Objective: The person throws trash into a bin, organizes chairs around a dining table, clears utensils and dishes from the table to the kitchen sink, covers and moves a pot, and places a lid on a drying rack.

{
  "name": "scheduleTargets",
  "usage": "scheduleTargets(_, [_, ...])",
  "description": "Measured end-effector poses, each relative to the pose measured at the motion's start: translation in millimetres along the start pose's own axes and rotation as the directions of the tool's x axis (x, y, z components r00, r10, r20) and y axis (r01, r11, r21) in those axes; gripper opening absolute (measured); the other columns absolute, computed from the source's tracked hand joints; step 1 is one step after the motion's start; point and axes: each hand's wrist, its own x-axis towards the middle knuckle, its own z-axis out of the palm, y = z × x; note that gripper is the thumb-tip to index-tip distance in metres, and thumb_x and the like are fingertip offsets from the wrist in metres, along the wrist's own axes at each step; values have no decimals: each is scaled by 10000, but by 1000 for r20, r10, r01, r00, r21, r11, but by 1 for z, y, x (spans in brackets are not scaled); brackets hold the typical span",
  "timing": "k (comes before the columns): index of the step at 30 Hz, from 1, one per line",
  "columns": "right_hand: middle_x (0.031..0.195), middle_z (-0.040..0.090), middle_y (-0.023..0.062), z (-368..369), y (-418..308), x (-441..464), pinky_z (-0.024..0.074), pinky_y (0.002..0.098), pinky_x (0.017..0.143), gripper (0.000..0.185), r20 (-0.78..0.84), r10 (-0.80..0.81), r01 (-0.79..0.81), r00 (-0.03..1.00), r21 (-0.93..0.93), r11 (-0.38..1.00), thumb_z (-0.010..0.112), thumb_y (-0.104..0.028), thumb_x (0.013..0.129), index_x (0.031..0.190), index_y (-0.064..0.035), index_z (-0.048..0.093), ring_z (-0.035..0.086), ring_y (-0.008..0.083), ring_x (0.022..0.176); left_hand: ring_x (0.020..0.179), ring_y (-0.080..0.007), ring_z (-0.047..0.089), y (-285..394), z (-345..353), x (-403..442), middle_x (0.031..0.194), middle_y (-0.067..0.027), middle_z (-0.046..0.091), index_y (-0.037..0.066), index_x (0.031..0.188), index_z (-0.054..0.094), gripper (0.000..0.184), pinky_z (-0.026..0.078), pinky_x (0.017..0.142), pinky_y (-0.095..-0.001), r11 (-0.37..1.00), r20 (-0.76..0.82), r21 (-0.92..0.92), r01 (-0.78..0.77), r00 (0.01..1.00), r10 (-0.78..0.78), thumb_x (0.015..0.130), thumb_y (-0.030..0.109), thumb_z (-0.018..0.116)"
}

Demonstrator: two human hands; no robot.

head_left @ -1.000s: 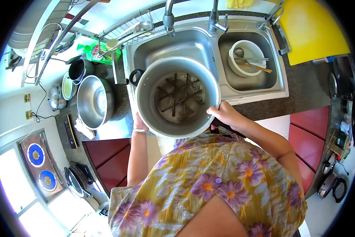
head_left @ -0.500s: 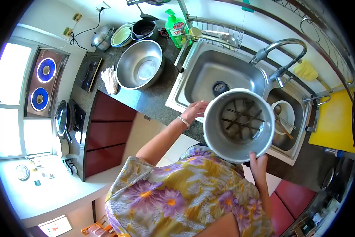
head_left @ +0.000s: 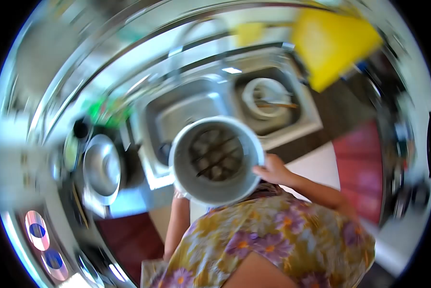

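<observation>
A large grey metal pot point(head_left: 179, 178) is held up in front of my body, over the front edge of the sink. Dark crossed sticks or bars point(head_left: 218, 161) lie in its bottom, blurred. My right hand point(head_left: 272, 169) grips the pot at its right side, thumb at the rim. On the other side, my left hand point(head_left: 179, 194) is at the pot's lower left, its fingers hidden behind the pot wall.
Behind the pot is a double steel sink point(head_left: 177, 103); a white bowl point(head_left: 253, 108) with utensils sits in its right basin. A wide steel basin point(head_left: 101, 168) stands on the left counter near a green bottle point(head_left: 107, 111). A yellow board point(head_left: 335, 45) is at the back right.
My view has swung to the right and is blurred. The pot remains in front of me, and my left hand has gone from open beside the pot to mostly hidden behind it.
</observation>
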Motion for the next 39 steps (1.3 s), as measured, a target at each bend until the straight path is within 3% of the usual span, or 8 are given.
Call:
scheduleTargets(5, [649,564,201,-32,21,-31,434,435,583,410,-68,147,-146,987,16,989,514,-309,746,1006,8,515,554,372,604,915,-187,565,-26,-9,13,1065,-98,565,2,1139,505,369,465,820,-297,993,-82,50,110,991,-105,893,270,443])
scheduleTargets(8, [708,586,170,-35,23,-65,414,435,696,442,-147,318,-316,937,40,948,498,-330,765,1116,-60,498,574,325,714,867,-166,571,-18,13,26,956,-64,588,2,1107,511,355,463,741,-270,677,-15,736,13,1000,-3,899,279,432])
scheduleTargets(10, [726,591,163,-38,42,-92,414,410,724,447,-298,283,-258,911,122,958,499,-317,767,1126,-51,493,575,303,733,816,-137,573,-20,42,32,897,-38,590,7,1073,525,327,460,716,-250,890,-39,435,134,991,-130,889,270,467])
scheduleTargets(16, [780,585,135,-62,80,-167,438,338,691,351,-468,449,-254,761,423,870,501,-232,770,1027,6,528,551,215,720,886,-189,592,-58,126,33,999,-122,605,10,1145,492,373,461,770,-280,727,158,675,124,938,-307,876,268,506])
scheduleTargets(22, [847,597,112,-103,106,-244,445,306,713,364,-344,688,-73,639,863,500,517,-215,779,1040,38,515,545,167,785,992,-212,550,-139,238,6,1131,-147,537,1,1226,392,449,436,837,-317,598,338,797,83,759,-557,871,245,519])
scheduleTargets(25, [883,602,127,-110,157,-271,454,297,695,361,-552,601,-9,578,732,681,517,-187,780,1061,38,508,555,166,779,1102,-251,475,-191,287,-6,1202,-156,475,11,1294,275,665,383,922,-373,522,394,835,172,475,-787,831,396,556])
scheduleTargets(34, [869,594,193,-154,210,-284,453,323,720,441,-760,555,127,339,621,773,557,-243,790,1050,96,451,585,247,787,932,-212,538,-333,421,-39,1125,-98,512,52,1161,451,512,452,756,-335,549,160,649,526,612,-775,843,450,495])
scheduleTargets(39, [869,593,178,-173,209,-281,452,308,709,437,-752,590,243,294,656,715,559,-252,799,1056,85,451,574,213,778,809,-213,569,-348,451,-15,958,-101,582,13,988,531,233,473,687,-331,655,138,583,480,737,-662,796,144,548])
